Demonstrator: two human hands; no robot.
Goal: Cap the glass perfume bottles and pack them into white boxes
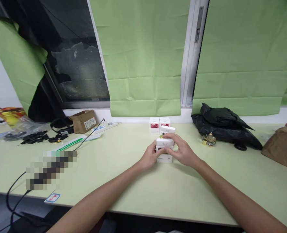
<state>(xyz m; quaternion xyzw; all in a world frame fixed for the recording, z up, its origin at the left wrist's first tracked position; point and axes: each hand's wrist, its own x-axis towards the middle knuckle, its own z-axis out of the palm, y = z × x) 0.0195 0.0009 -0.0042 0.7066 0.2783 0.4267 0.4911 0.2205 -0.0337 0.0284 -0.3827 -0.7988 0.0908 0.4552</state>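
Left hand [148, 156] and right hand [184, 151] hold a white box [164, 158] between them.

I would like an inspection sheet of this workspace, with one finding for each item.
Surface: pale table, label at its near edge, left.
Handled things: white box in hand; boxes with red pictures behind it.
Clutter: brown carton left; black bags and brown bag right.
Hands: left hand and right hand hold the white box together.
Cables: black cables hang over the near left edge.
Surroundings: green curtains partly cover the window.
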